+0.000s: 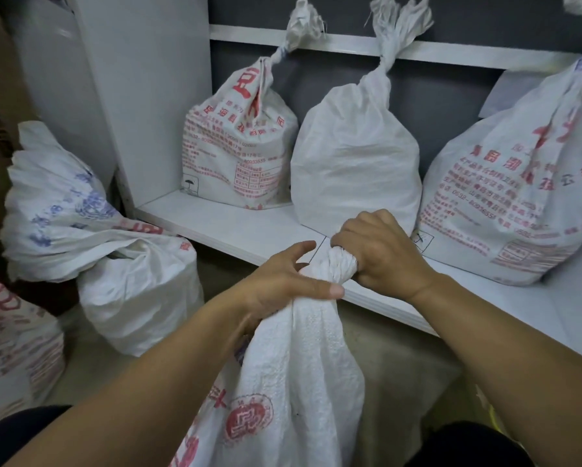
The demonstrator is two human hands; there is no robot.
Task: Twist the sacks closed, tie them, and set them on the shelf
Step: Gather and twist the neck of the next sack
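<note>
Head view shows a white woven sack [299, 365] with red print standing on the floor [400, 365] just before the shelf [222, 227], its neck wrung into a tight rope. The right hand [380, 254] is fisted around the twisted top; the left hand [279, 281] clasps the neck below, thumb laid across it, fingers loosely spread. Three tied sacks stand on the shelf: left [239, 146], middle [357, 156], right [505, 197]. On the floor at left slumps a loose-topped sack [138, 298], and another [13, 348] is cut off by the frame. The shelf's front edge runs just behind the hands, with bare board before the left sack and at the right end.
</note>
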